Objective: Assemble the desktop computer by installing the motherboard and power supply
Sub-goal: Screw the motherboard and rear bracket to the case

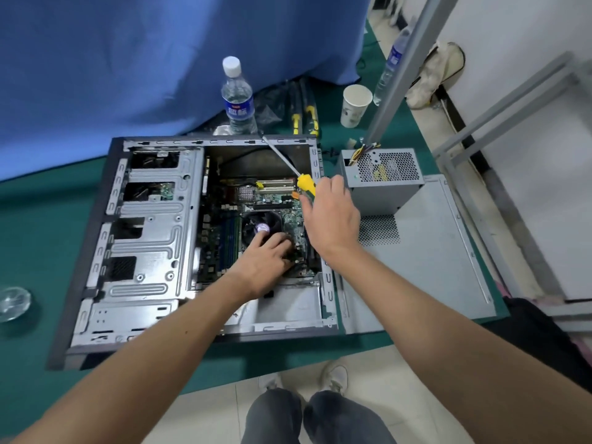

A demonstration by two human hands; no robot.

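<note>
The open grey computer case (150, 238) lies on its side on the green table. The motherboard (224, 225) sits inside it, with a black CPU fan (259, 224) in the middle. My left hand (266, 264) rests on the board just below the fan, fingers curled down onto it. My right hand (330, 213) hovers over the board's right edge and grips a yellow-handled screwdriver (306, 184), whose shaft points up and left, away from the board. The grey power supply (381, 177) stands outside the case on the right, on the removed side panel (426, 257).
A water bottle (238, 97) stands behind the case, with a paper cup (354, 105) and yellow-black tools (304, 113) nearby. A glass dish (12, 302) lies at the left edge. A blue cloth hangs behind; a metal frame (480, 129) stands right.
</note>
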